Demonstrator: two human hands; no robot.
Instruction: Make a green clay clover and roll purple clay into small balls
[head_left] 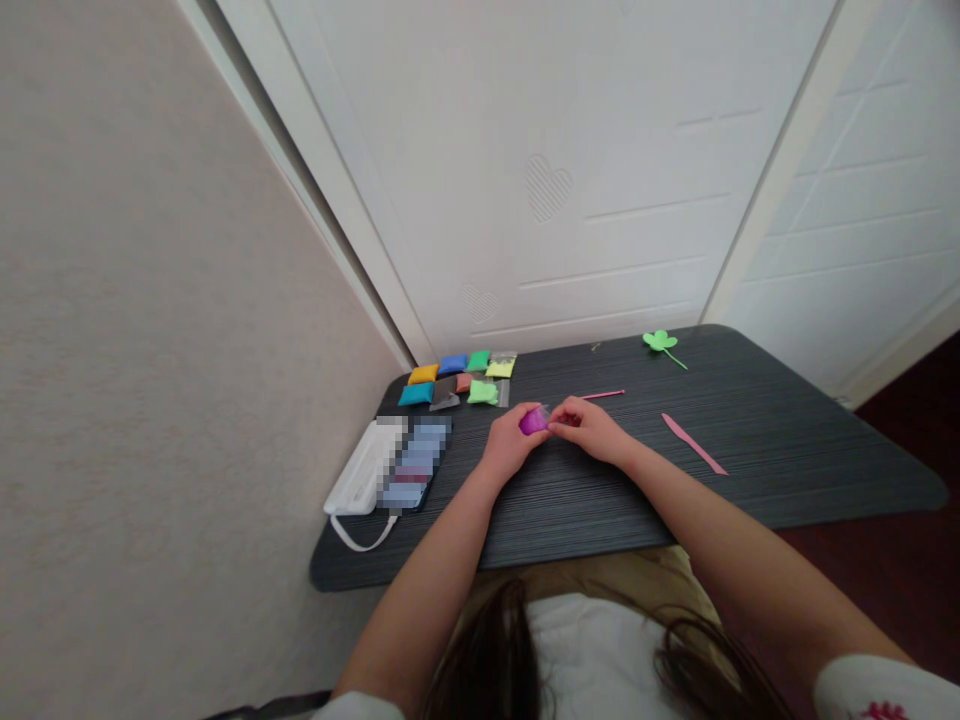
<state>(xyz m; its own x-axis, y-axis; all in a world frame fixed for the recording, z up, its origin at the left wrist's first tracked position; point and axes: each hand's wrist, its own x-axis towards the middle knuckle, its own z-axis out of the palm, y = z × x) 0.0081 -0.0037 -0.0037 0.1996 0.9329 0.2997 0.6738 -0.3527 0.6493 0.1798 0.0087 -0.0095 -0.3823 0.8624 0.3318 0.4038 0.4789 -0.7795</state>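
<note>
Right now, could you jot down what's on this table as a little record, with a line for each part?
Surface: dark, streaked table
Left hand: left hand holds a purple packet
Right hand: right hand has its fingertips at the packet's clear end; grip unclear
Beyond the hands: thin pink stick, partly hidden
Right side: pink knife-shaped tool; farther back, green clover shape
Far left: group of small coloured packets
Near left: white object with a white cable, beside a phone; screen blurred
</note>
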